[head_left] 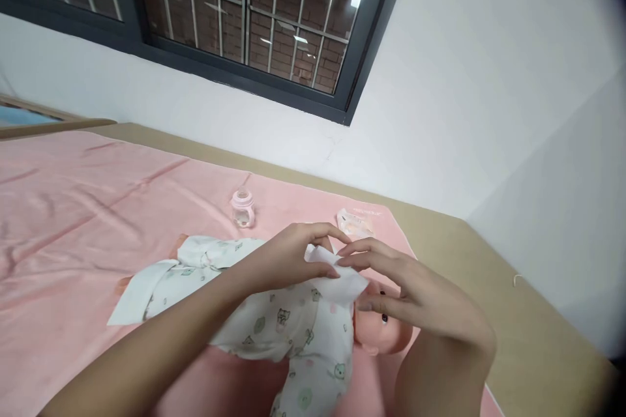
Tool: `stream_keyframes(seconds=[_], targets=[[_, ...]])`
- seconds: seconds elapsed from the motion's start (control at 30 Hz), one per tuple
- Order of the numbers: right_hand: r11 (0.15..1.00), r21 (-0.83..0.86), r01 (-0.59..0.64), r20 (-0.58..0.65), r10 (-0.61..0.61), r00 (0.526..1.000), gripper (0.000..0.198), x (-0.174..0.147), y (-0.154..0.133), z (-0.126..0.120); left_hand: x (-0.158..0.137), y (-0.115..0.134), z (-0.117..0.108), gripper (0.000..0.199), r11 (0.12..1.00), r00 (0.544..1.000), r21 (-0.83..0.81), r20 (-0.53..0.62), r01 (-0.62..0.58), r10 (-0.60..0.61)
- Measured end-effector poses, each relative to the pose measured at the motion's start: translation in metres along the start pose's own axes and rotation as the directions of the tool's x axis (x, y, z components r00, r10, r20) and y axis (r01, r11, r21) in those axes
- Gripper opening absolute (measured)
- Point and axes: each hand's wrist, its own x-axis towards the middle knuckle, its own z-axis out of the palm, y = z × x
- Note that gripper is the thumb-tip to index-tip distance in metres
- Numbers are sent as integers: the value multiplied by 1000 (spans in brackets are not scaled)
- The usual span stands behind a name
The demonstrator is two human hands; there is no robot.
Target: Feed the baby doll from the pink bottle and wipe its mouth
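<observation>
A baby doll (384, 322) lies on its back, its head to the right, dressed in a white suit (259, 322) printed with small animals. Over the doll's upper chest and chin, my left hand (298, 257) is closed on a white wipe or tissue (337, 283), pinched between thumb and fingers. My right hand (405, 283) comes in from the right above the doll's head. Its fingertips reach the upper edge of the white sheet, while the thumb stays apart from them. Part of the doll's face is hidden by the right hand and the sheet.
A small pink-capped baby bottle (243, 208) stands on the pink blanket (73, 221) behind the doll. A white packet (355, 223) lies near the blanket's far right corner. The tan mat (454, 254) borders a white wall (464, 78) with a barred window (244, 13).
</observation>
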Motion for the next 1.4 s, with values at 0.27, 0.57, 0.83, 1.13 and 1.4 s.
stream_keyframes(seconds=[0.27,0.57,0.83,1.13,1.4], targets=[[990,-35,-134,-285,118,951,10,2,-10,6,1,-3,-11,35,997,1000,-75,4,23,-23],[999,-26,-25,-414,12,910,8,10,-2,8,1,-5,-7,15,996,994,-53,82,-73,77],[1000,-7,-6,-430,2,903,15,16,-2,12,-4,6,-3,6,925,930,-136,-153,-354,334],[959,281,38,-681,172,712,22,-9,33,-19,1,2,3,12,905,985,-393,-123,-162,122],[775,622,114,-756,556,347,34,-24,172,-23,15,-17,62,7,987,998,-152,36,55,-50]])
